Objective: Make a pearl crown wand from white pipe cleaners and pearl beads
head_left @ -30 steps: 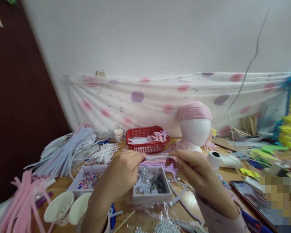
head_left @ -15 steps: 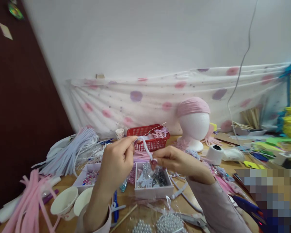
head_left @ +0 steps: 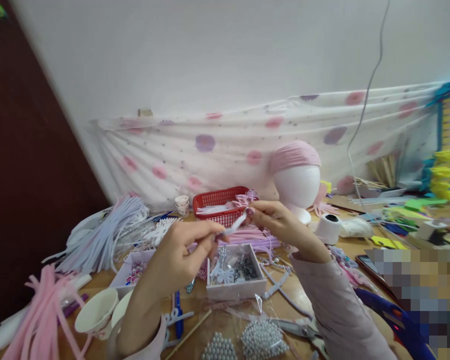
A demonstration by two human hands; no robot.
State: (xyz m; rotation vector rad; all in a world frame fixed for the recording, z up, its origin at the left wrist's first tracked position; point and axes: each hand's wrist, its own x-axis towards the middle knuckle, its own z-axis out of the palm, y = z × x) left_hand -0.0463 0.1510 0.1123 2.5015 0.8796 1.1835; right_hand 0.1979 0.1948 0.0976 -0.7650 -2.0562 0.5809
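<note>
While the left hand [head_left: 183,255] pinches the lower end of a pale strip [head_left: 237,225], the right hand [head_left: 275,217] grips the upper, its long axis slanting up rightward between them near the box [head_left: 236,291]

a plain pale grey wall [head_left: 217,55] fills the upper background. a dark brown panel [head_left: 22,125] slants along the left side. a white sheet with pink and purple round blotches [head_left: 228,140] hangs in creases low across the wall, behind a wooden counter [head_left: 298,294] whose surface catches a soft shine. a thin grey cable [head_left: 375,70] dangles at right.
</note>
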